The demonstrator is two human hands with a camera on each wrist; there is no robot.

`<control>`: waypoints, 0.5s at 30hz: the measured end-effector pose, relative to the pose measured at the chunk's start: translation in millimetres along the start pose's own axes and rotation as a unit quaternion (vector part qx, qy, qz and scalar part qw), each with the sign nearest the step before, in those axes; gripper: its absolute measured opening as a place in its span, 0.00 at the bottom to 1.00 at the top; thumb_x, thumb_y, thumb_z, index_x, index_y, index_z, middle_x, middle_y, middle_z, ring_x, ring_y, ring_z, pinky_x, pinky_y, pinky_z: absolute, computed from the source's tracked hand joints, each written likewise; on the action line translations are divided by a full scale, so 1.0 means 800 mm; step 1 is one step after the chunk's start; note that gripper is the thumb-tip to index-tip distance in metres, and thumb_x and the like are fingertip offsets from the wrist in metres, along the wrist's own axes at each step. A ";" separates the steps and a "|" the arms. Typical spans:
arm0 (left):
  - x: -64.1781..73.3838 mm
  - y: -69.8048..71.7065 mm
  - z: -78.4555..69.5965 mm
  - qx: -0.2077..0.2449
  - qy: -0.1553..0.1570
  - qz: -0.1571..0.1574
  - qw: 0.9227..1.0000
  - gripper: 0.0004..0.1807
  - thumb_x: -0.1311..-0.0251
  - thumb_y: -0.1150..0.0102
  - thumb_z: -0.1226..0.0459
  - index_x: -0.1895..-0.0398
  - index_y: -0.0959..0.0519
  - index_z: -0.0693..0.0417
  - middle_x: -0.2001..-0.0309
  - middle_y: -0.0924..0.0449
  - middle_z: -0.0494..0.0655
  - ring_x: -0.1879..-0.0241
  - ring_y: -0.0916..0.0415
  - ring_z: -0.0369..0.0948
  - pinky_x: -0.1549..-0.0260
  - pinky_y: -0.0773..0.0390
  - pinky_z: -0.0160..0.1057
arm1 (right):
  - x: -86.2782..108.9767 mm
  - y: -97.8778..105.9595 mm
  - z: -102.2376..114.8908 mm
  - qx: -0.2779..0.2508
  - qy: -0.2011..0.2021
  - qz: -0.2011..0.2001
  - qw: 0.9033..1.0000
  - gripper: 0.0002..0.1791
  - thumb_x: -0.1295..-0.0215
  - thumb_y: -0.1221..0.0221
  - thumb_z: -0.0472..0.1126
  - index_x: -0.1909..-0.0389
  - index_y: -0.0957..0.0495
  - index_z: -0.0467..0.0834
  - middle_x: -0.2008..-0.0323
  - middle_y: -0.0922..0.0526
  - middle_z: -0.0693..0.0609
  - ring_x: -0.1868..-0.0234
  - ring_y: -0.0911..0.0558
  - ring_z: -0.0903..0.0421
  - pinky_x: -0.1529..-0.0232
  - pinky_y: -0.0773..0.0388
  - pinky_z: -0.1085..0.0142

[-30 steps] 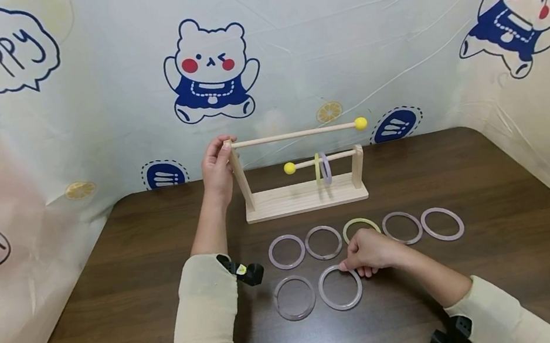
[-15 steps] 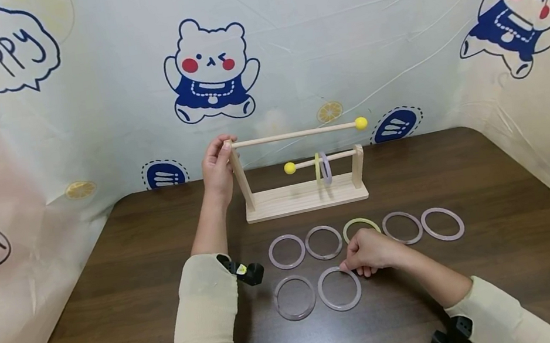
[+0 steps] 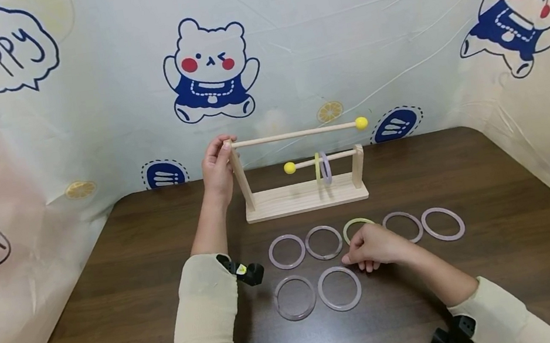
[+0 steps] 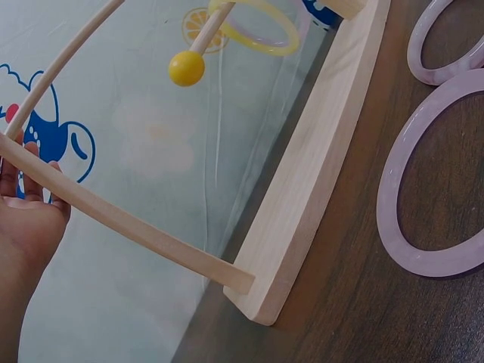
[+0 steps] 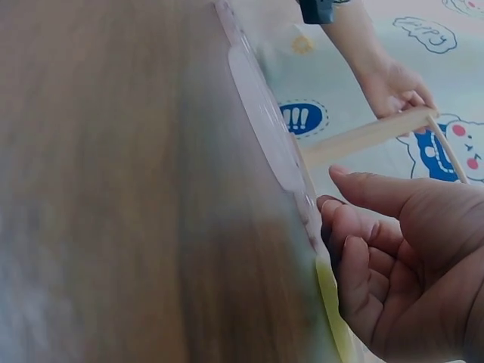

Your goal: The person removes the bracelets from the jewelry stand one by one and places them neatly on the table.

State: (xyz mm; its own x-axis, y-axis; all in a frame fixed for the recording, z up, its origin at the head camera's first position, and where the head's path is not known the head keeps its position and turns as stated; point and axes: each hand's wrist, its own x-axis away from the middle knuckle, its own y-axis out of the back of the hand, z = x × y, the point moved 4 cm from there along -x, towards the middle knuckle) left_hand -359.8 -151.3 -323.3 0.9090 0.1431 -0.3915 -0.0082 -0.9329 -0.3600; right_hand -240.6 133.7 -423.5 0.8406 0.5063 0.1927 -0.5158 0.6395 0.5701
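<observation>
A pale wooden rack (image 3: pixel 305 198) has two horizontal rods tipped with yellow balls. My left hand (image 3: pixel 218 171) grips the top of its tall left post, fingers behind and thumb in front. On the lower rod hang a yellow-green bangle (image 3: pixel 317 171) and a lavender bangle (image 3: pixel 327 171). My right hand (image 3: pixel 376 246) hovers just above a pale translucent bangle (image 3: pixel 343 307), which lies flat on the table. In the right wrist view, its thumb (image 5: pixel 374 190) stands apart from the loosely bent fingers, with nothing between them. Part of a green bangle (image 3: pixel 357 221) is hidden behind this hand.
Several lilac and greyish bangles, among them a lilac bangle (image 3: pixel 445 238), lie flat in a row in front of the rack. A clear greyish bangle (image 3: pixel 298 317) lies at the near left. A printed cloth (image 3: pixel 289 51) hangs behind the dark wooden table (image 3: pixel 115 314).
My right hand has let go of the near pale bangle and lifted slightly up and away from it. The bangle had shifted a little to the left. My left hand stays on the post.
</observation>
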 end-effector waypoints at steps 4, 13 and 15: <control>0.000 0.000 0.000 -0.005 -0.003 -0.001 1.000 0.06 0.33 0.52 0.66 0.62 0.24 0.47 0.60 0.23 0.41 0.62 0.31 0.38 0.59 0.32 0.36 | -0.001 0.008 0.004 -0.012 0.003 -0.011 1.000 0.14 0.45 0.36 0.42 0.82 0.22 0.36 0.87 0.24 0.52 0.87 0.25 0.60 0.83 0.26 0.65; 0.001 -0.001 -0.002 0.000 -0.003 0.002 1.000 0.06 0.34 0.51 0.66 0.62 0.24 0.47 0.60 0.24 0.41 0.63 0.31 0.38 0.58 0.32 0.36 | -0.010 0.027 0.013 -0.076 0.007 -0.051 0.996 0.10 0.43 0.38 0.37 0.68 0.20 0.32 0.77 0.19 0.46 0.75 0.20 0.56 0.72 0.21 0.61; 0.001 -0.001 -0.002 -0.001 -0.003 0.002 1.000 0.06 0.34 0.51 0.66 0.62 0.24 0.47 0.60 0.23 0.41 0.63 0.32 0.38 0.58 0.32 0.36 | -0.014 0.033 0.014 -0.076 0.007 -0.071 0.995 0.11 0.43 0.38 0.38 0.65 0.20 0.32 0.75 0.18 0.46 0.73 0.19 0.55 0.70 0.21 0.61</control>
State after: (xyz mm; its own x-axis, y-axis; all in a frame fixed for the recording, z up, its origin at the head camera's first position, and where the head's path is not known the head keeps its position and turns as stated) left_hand -358.4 -151.0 -322.4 0.9063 0.1414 -0.3983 -0.0107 -0.9344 -0.3560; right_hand -261.7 139.0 -401.7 0.9050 0.4117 0.1071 -0.4119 0.7847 0.4632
